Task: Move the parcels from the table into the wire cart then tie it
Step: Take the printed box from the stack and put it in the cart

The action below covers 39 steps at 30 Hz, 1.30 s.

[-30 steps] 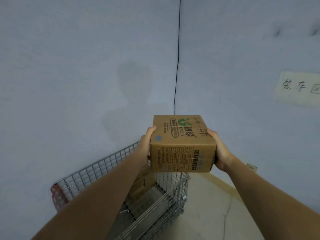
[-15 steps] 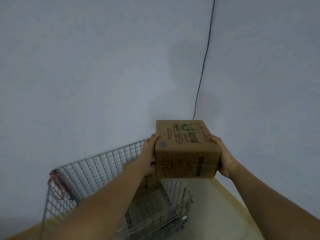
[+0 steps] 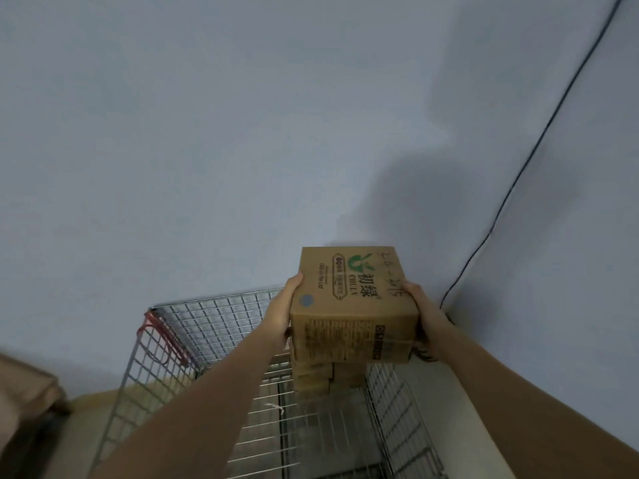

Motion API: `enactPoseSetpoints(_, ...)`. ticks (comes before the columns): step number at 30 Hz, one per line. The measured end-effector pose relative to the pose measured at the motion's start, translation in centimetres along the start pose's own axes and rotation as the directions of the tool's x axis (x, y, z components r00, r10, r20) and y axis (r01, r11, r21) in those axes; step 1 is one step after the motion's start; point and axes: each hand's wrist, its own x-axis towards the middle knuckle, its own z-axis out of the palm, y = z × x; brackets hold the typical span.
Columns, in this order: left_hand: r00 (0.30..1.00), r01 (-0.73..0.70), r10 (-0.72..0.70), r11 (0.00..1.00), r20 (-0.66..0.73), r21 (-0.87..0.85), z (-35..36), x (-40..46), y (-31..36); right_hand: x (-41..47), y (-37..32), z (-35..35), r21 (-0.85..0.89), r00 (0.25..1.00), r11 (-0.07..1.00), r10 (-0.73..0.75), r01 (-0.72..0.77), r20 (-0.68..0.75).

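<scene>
Left hand (image 3: 283, 314) and right hand (image 3: 423, 319) clasp opposite side faces of one box (image 3: 349, 305), palms flat to the cardboard, thumbs along the upper edges; the fingers beyond the far faces are hidden. The box is held level in the air, above the far right corner of the cart (image 3: 193, 340), with printed top and front faces toward the camera.

Directly beneath it, inside the cart against the far mesh wall, stand other parcels (image 3: 314, 378) — at least two, stacked; whether the held box touches the topmost cannot be told, as its lower edge covers the joint. The cart floor nearer the camera is bare wire. A red cord (image 3: 162, 335) hangs on the left rim, probably the tie for the last step. A black cable (image 3: 518, 174) runs down the wall (image 3: 207, 133) at right. At the left edge, a blurred brown object (image 3: 24, 382), unidentifiable.

Handling, by judgement: the box is stiff, square-edged corrugated board, with clear tape over the front face that may be slick. Two hands suggest moderate weight. A side-face clasp with fingers under the bottom edge suits it best — though those fingers must slide clear before the box settles onto the stack. Loading appears partly done; tying not yet begun.
</scene>
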Motion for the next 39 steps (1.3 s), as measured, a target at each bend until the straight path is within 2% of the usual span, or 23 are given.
enactPoseSetpoints(6,0.973,0.068,-0.076,0.997,-0.216,-0.044,-1.5,8.5,-2.4,9.5,0.6,1.6,-0.13,0.992,0.984,0.117,-0.122,-0.046)
enactPoseSetpoints(10,0.925,0.137,-0.138,0.99,-0.354,-0.027,-3.0,12.8,-6.1,15.6,3.2,2.8,-0.241,0.978,0.95,0.206,-0.196,0.02)
enactPoseSetpoints(14,0.9,0.184,-0.195,0.981,-0.39,-0.065,-5.2,17.7,-11.8,22.4,7.2,3.7,-0.319,0.97,0.923,0.24,-0.216,0.037)
enactPoseSetpoints(18,0.865,0.252,-0.236,0.967,-0.442,-0.024,-6.7,22.6,-16.5,28.3,11.3,4.2,-0.489,0.957,0.841,0.287,-0.231,0.042)
enactPoseSetpoints(20,0.851,0.268,-0.237,0.963,-0.47,0.001,-7.4,25.4,-18.7,31.1,13.2,4.7,-0.538,0.96,0.81,0.28,-0.232,0.008)
enactPoseSetpoints(27,0.823,0.242,-0.151,0.965,-0.547,0.098,-8.8,32.0,-25.0,38.3,20.1,6.3,-0.492,0.977,0.846,0.206,-0.206,-0.054)
enactPoseSetpoints(31,0.822,0.242,-0.13,0.961,-0.555,0.133,-9.1,33.7,-27.5,39.6,23.5,5.4,-0.512,0.982,0.841,0.185,-0.176,-0.033)
enactPoseSetpoints(39,0.833,0.246,-0.104,0.949,-0.544,0.195,-8.8,34.1,-28.1,39.2,23.8,5.4,-0.52,0.998,0.852,0.047,-0.058,-0.034)
